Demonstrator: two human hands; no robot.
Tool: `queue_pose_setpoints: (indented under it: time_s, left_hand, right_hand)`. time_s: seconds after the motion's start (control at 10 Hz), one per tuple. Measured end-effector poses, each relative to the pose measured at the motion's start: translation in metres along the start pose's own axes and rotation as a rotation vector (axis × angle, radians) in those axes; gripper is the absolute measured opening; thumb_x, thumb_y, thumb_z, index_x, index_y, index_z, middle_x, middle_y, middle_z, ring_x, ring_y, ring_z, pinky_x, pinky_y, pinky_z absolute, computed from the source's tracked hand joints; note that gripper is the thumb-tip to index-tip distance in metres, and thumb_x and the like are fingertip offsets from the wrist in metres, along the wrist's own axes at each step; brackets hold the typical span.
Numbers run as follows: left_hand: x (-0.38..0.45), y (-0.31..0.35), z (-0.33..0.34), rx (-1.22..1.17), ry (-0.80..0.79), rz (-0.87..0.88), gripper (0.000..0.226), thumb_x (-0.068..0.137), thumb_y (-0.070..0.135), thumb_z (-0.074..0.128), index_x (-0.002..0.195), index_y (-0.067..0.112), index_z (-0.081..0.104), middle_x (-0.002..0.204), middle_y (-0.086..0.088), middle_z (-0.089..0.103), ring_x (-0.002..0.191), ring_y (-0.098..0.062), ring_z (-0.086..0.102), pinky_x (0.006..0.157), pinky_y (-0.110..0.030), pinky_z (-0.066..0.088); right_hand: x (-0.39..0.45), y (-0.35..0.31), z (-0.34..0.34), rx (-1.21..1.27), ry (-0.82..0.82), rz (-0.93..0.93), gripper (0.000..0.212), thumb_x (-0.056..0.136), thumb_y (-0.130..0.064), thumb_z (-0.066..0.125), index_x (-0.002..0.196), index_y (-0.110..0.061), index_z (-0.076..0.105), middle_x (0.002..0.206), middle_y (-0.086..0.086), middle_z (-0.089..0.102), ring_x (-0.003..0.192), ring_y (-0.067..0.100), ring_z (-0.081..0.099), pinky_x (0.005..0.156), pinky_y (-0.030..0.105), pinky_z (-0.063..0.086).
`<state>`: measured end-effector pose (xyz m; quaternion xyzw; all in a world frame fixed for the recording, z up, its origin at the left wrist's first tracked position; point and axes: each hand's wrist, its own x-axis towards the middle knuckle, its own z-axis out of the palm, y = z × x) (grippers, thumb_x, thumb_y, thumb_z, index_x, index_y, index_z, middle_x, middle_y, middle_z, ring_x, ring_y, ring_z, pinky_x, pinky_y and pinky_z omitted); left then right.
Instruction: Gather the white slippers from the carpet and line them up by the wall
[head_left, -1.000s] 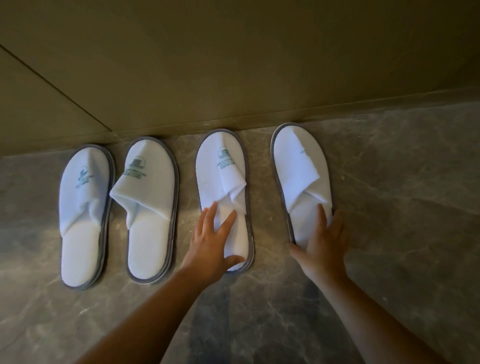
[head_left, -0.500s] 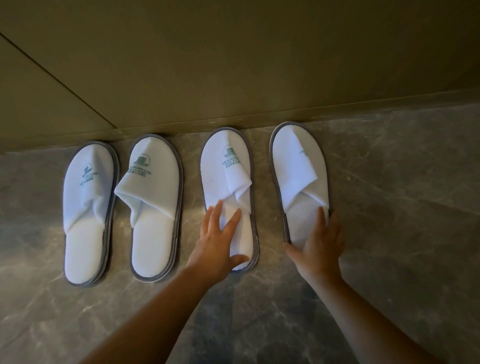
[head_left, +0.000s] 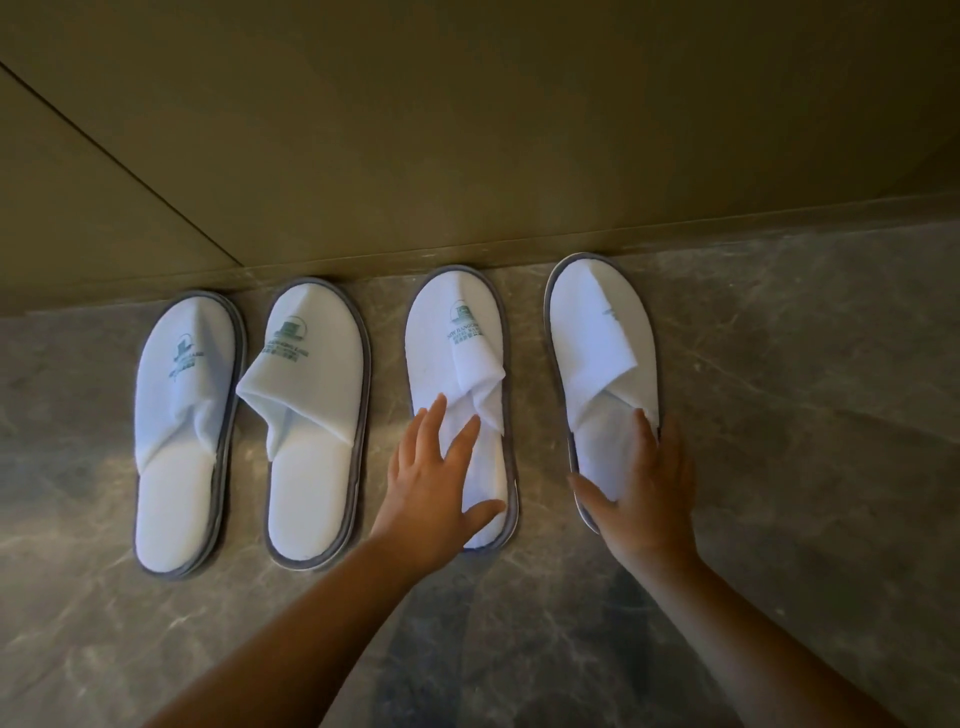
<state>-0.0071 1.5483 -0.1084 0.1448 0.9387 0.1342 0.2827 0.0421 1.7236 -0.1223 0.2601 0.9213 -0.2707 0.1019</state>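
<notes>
Four white slippers (head_left: 317, 426) lie toes-to-wall at twelve o'clock. The left hand (head_left: 431, 483) rests spread flat on the third slipper's heel; the right hand (head_left: 644, 493), fingers spread, covers the fourth's. Grey marble floor (head_left: 805, 415); beige wall (head_left: 467, 130).

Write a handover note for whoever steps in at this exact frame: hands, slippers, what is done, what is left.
Left hand: open, flat on the third white terry slipper with grey edging.
Right hand: open, flat on the fourth white slipper, at its heel end.
First slipper and second slipper lie untouched.
Done: all four sit side by side on the grey marble floor, toes at the beige wall.
Left: probably only evening the gaps, then letting go.
</notes>
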Motion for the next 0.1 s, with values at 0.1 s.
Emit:
queue_pose_setpoints:
  time_s: [0.1]
  left_hand:
    - [-0.0226,0.012,-0.0375,-0.158,-0.024,0.088,0.066,0.076,0.056,0.048,0.133,0.041,0.019,0.152,0.009,0.015,0.135,-0.015,0.025,0.113,-0.037,0.023]
  right_hand:
    - [-0.0184,-0.0099,-0.0459,0.306,-0.008,-0.282,0.053,0.073,-0.047,0.061,0.121,-0.029,0.048,0.131,-0.008,0.053,0.119,0.007,0.047,0.096,0.012,0.039]
